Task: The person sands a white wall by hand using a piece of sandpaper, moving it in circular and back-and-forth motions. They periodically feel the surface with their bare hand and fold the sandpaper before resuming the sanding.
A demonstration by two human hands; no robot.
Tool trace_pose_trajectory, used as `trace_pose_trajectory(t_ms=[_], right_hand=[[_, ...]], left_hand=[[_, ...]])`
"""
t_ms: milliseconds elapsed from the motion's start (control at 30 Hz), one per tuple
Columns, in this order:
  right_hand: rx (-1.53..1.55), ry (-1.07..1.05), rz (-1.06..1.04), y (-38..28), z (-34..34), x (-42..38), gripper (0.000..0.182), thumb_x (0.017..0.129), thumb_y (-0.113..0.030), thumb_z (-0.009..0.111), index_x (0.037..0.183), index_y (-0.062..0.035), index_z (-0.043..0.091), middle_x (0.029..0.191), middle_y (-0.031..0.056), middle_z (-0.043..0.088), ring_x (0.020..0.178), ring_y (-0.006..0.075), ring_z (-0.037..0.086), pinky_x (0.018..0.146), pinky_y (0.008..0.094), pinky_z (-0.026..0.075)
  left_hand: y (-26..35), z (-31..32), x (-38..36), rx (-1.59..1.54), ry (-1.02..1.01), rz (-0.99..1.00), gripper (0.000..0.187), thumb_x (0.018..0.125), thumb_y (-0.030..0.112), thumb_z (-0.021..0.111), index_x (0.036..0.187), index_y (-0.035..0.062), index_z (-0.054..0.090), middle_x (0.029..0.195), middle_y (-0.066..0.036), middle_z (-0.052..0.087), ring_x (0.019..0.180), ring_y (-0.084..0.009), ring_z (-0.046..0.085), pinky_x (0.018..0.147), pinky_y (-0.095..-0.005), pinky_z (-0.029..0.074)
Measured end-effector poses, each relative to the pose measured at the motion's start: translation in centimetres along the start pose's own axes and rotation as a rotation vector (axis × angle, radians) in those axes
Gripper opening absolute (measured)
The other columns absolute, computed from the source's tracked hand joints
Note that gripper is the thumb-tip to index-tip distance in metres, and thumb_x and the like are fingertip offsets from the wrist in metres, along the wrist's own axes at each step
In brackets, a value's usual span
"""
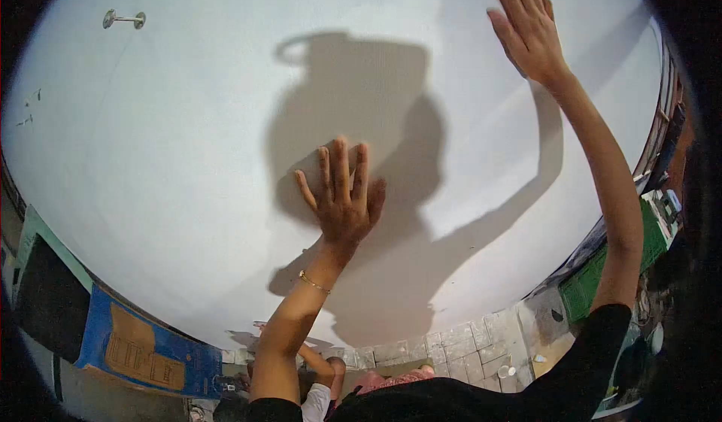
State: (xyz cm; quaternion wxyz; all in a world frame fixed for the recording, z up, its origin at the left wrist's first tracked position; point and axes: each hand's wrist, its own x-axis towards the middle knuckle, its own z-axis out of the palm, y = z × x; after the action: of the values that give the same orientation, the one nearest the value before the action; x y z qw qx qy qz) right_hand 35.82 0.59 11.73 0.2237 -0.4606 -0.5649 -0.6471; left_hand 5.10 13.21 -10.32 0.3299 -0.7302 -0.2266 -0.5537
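My left hand [344, 207] lies on a smooth white upright surface [188, 159], fingers spread and palm toward it. A thin gold-coloured bracelet [314, 282] circles that wrist. Higher and to the right, my right hand [530, 42] is stretched out against the same surface, its fingers extended and their tips at the top edge of the view. Neither hand holds anything. A dark shadow of a head and arms falls across the middle of the surface, around my left hand.
A small metal fitting [124, 20] sticks out at the upper left. Below stand a blue board with brown patches [143, 347] and a tiled floor [459, 350]. Another person's arm [316, 362] shows at the bottom. A green surface [583, 286] holds items at the right.
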Motion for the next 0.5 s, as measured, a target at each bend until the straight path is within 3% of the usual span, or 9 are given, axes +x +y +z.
trace_pose_trajectory(t_ms=[100, 133, 200, 267, 333, 400, 433, 467, 500], right_hand=[[-0.008, -0.038, 0.066, -7.4, -0.3, -0.3, 0.067, 0.091, -0.048, 0.052, 0.146, -0.017, 0.031, 0.149, 0.0106, 0.032, 0.14, 0.0239, 0.026, 0.115, 0.0517, 0.013], [0.154, -0.153, -0.301, -8.0, -0.2, -1.5, 0.069, 0.089, -0.054, 0.051, 0.147, -0.0207, 0.031, 0.155, 0.0031, 0.022, 0.144, 0.0217, 0.016, 0.117, 0.0525, 0.005], [0.207, -0.33, -0.824, -7.7, -0.9, -1.9, 0.069, 0.085, -0.056, 0.054, 0.144, -0.0241, 0.036, 0.154, 0.0023, 0.026, 0.143, 0.0206, 0.019, 0.117, 0.0536, 0.005], [0.249, -0.3, -0.715, -3.6, -1.0, -0.8, 0.065, 0.085, -0.055, 0.055, 0.142, -0.0263, 0.039, 0.153, 0.0017, 0.028, 0.142, 0.02, 0.021, 0.118, 0.0522, 0.007], [-0.071, -0.268, -0.278, -0.4, -2.4, 0.8, 0.067, 0.09, -0.051, 0.051, 0.148, -0.0258, 0.028, 0.154, 0.0022, 0.024, 0.142, 0.0206, 0.022, 0.117, 0.0508, 0.008], [-0.011, -0.132, 0.11, 0.0, -3.0, 1.6, 0.061, 0.097, -0.037, 0.034, 0.151, -0.0155, 0.015, 0.156, 0.0114, 0.015, 0.145, 0.0296, 0.011, 0.115, 0.052, 0.008], [0.01, -0.088, 0.241, -1.8, -2.4, 1.5, 0.062, 0.097, -0.035, 0.037, 0.151, -0.0148, 0.016, 0.156, 0.0116, 0.016, 0.145, 0.0292, 0.012, 0.115, 0.0522, 0.008], [-0.008, 0.066, 0.187, -3.0, 0.3, -0.8, 0.074, 0.088, -0.051, 0.053, 0.149, -0.0219, 0.024, 0.155, 0.0037, 0.024, 0.142, 0.0209, 0.022, 0.115, 0.0531, 0.008], [0.086, 0.043, 0.101, -6.4, -0.5, -1.3, 0.075, 0.088, -0.051, 0.053, 0.149, -0.0208, 0.024, 0.154, 0.0045, 0.024, 0.143, 0.0213, 0.021, 0.115, 0.0532, 0.008]], left_hand=[[-0.4, 0.2, -0.3, -0.007, 0.021, 0.002, 0.063, 0.095, 0.047, 0.039, 0.147, 0.0124, 0.031, 0.155, -0.015, 0.022, 0.143, -0.0346, 0.017, 0.111, -0.0609, -0.001], [-0.5, 0.2, -0.5, -0.018, 0.018, -0.031, 0.063, 0.095, 0.048, 0.039, 0.147, 0.0128, 0.031, 0.154, -0.015, 0.022, 0.143, -0.0347, 0.018, 0.111, -0.0609, -0.001], [-0.8, 0.0, -0.5, -0.029, 0.016, -0.054, 0.063, 0.096, 0.049, 0.039, 0.147, 0.0131, 0.032, 0.154, -0.016, 0.022, 0.143, -0.0349, 0.018, 0.111, -0.0608, 0.0], [-0.6, -0.3, 0.0, -0.008, 0.017, -0.069, 0.062, 0.095, 0.048, 0.039, 0.147, 0.0143, 0.033, 0.154, -0.017, 0.022, 0.143, -0.0355, 0.017, 0.111, -0.0604, 0.0], [-0.4, -0.5, 0.3, -0.005, 0.012, -0.06, 0.062, 0.095, 0.048, 0.041, 0.146, 0.0149, 0.034, 0.154, -0.018, 0.021, 0.143, -0.0363, 0.017, 0.111, -0.0607, 0.0], [-0.6, -0.5, 0.1, 0.012, 0.014, -0.044, 0.063, 0.093, 0.048, 0.043, 0.146, 0.0151, 0.035, 0.154, -0.018, 0.021, 0.143, -0.0364, 0.015, 0.111, -0.061, 0.0], [-0.7, -0.6, 0.1, 0.009, 0.018, -0.046, 0.063, 0.093, 0.048, 0.043, 0.146, 0.0151, 0.035, 0.154, -0.018, 0.021, 0.143, -0.0364, 0.015, 0.111, -0.061, 0.0], [-0.7, -0.7, 0.1, 0.015, 0.011, -0.058, 0.063, 0.093, 0.048, 0.044, 0.146, 0.0149, 0.035, 0.154, -0.018, 0.02, 0.143, -0.0366, 0.015, 0.111, -0.0612, 0.0], [-0.8, -0.9, 0.0, 0.018, 0.001, -0.068, 0.063, 0.092, 0.048, 0.045, 0.146, 0.0147, 0.035, 0.154, -0.018, 0.02, 0.143, -0.0368, 0.015, 0.111, -0.0613, 0.0]])
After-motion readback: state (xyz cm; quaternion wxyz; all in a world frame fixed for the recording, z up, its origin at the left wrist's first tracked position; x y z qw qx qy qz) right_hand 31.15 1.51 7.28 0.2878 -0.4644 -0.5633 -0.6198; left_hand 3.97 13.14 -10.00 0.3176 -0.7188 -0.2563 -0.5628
